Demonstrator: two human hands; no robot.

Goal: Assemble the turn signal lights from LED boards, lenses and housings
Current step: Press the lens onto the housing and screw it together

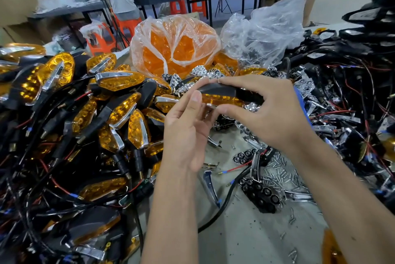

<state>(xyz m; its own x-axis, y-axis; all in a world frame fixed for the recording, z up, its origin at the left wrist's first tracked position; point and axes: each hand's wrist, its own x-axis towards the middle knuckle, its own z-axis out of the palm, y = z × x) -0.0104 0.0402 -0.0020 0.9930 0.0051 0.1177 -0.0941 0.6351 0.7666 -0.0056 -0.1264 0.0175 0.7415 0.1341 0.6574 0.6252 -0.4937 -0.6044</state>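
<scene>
A turn signal light (222,95), black housing on top and amber lens below, is held above the table's middle. My right hand (265,112) grips it, fingertips on the housing's top and thumb under the lens. My left hand (188,127) pinches its left tip between thumb and fingers. A big heap of finished amber lights (119,101) with black stalks and wires fills the left. A clear bag of amber lenses (175,48) stands behind. Chrome reflector boards (201,71) lie below the bag. Black housings with wires (350,84) pile up on the right.
Loose screws (280,174) and chrome trim strips lie on the grey table (245,238) near my right forearm. A black reflector piece (259,197) sits beside them. An empty clear bag (267,30) stands at the back right. A person works at a far bench near orange stools.
</scene>
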